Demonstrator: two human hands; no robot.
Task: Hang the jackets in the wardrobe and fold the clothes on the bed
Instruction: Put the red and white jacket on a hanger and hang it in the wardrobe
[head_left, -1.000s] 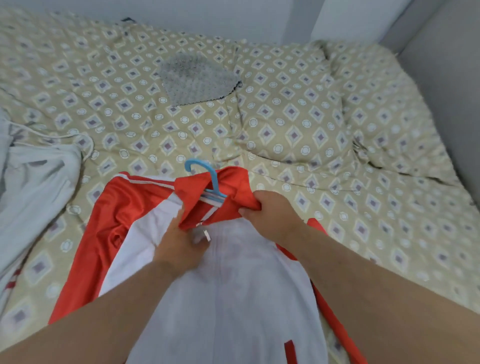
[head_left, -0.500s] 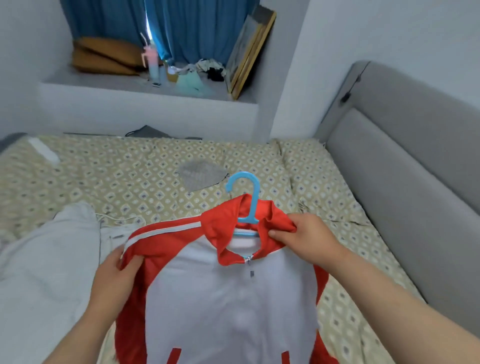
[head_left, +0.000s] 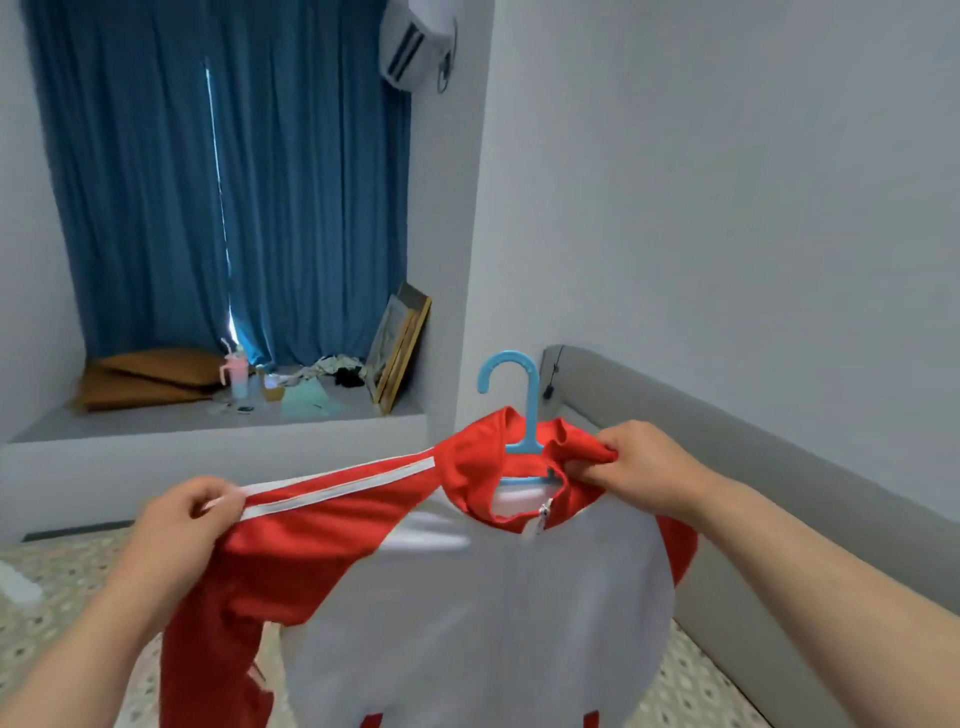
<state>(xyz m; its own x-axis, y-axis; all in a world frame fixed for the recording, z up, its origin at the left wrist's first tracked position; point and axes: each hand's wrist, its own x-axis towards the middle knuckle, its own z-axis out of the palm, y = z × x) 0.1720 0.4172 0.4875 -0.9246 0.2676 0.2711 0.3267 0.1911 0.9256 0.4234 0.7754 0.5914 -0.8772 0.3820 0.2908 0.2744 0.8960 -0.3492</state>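
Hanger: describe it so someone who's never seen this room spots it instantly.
Find the red and white jacket held up before the grey headboard. From its red collar, beside the right hand, the hanger sticks up: the only pale blue plastic hook.

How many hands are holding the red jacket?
2. The left hand pinches the jacket at its striped shoulder. The right hand grips the collar beside the hanger.

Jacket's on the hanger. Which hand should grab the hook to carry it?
Probably right: the right hand grips the collar of the red-and-white zip jacket beside the light blue plastic hanger, while the left hand pinches its far shoulder.
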